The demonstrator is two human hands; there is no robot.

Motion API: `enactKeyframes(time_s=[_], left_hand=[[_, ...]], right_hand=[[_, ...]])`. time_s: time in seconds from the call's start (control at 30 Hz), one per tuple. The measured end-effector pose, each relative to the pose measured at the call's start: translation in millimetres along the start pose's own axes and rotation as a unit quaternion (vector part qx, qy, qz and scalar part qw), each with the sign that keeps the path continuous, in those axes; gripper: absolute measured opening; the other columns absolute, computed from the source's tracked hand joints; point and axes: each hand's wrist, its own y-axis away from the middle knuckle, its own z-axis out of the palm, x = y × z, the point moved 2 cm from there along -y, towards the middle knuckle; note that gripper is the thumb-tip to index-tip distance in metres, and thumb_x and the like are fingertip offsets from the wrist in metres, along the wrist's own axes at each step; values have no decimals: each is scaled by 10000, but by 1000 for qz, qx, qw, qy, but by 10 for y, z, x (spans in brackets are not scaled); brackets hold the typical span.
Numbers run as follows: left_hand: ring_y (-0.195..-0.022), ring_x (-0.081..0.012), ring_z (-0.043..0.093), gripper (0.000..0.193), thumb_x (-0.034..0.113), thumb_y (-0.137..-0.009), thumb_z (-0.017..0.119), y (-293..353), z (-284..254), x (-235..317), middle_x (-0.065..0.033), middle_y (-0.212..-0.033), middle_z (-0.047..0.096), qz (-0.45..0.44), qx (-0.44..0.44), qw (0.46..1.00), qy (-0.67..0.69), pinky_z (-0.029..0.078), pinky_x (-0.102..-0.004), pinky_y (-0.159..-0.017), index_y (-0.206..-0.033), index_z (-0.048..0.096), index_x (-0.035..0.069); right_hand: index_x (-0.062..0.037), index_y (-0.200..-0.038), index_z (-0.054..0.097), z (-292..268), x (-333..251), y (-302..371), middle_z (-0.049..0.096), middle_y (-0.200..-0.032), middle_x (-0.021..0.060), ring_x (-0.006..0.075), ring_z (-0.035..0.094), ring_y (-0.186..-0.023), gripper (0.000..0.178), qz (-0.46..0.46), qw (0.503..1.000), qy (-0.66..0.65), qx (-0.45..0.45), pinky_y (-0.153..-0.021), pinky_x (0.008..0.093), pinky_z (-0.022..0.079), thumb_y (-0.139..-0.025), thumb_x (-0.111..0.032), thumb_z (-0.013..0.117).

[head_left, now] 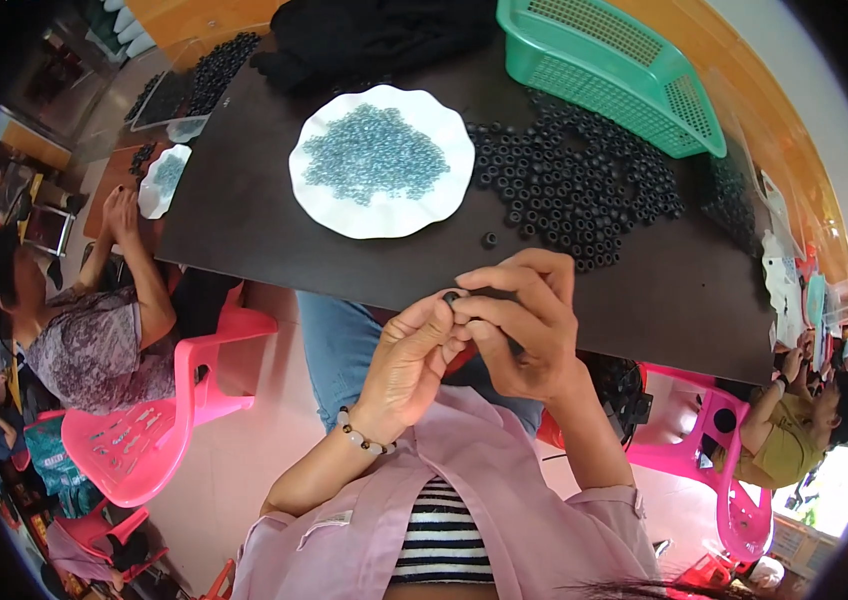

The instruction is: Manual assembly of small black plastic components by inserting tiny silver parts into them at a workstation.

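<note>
Just off the table's near edge, both of my hands meet at one small black ring-shaped piece (451,297). My left hand (412,360) pinches it between thumb and fingertips. Close against it is my right hand (532,325), its fingers bent and drawn together at the piece; whatever lies between those fingertips is hidden. Beyond my hands, a white wavy-rimmed plate (381,225) bears a heap of tiny clear bluish pieces (374,155). To its right spreads a pile of black ring-shaped pieces (584,185), and one loose black piece (490,240) lies at its near side.
A green perforated basket (614,75) stands at the far right of the dark table (244,190). Black cloth (374,45) lies at the back. People sit on either side, near pink chairs (184,400). By the left person is a smaller white plate (151,200).
</note>
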Motion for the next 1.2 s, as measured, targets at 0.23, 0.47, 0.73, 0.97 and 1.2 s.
enactKeyframes(time_s=[0.23,0.47,0.73,0.97,1.2], left_hand=[[-785,-79,586,218,201,-915,585,-30,24,5,-11,-902,649,-10,-28,1000,0,495,-210,-731,-1063,633,48],[-766,-87,588,258,218,-911,594,-65,-1,42,-8,-881,647,-39,-5,999,15,493,-214,-727,-1088,624,33],[-713,-84,585,254,226,-907,603,-84,60,95,1,-819,648,-82,3,995,49,489,-205,-706,-1067,631,31],[-666,-83,535,249,261,-922,575,-80,34,79,16,-783,623,-80,35,996,-1,433,-221,-649,-1038,628,47],[-635,-90,527,251,242,-920,580,-74,44,69,-1,-779,631,-71,52,996,-12,433,-219,-642,-1035,639,27]], right_hand=[[-84,-815,685,-53,102,-22,661,-919,27,234,484,-842,150,41,997,-60,-40,-762,320,412,-669,-49,680],[-31,-813,678,-406,424,-290,684,-831,79,201,595,-711,64,42,998,-13,-54,-712,316,457,-793,-59,624],[2,-964,642,-676,1731,-584,633,-755,44,83,525,-645,144,258,955,102,-103,-614,253,443,-841,-66,613],[-6,-946,643,-326,1626,-809,590,-819,75,147,523,-669,145,172,971,74,-150,-636,271,444,-804,-2,612],[-30,-903,652,-115,1582,-890,590,-867,83,236,540,-841,138,77,974,84,-194,-745,326,449,-778,13,610]])
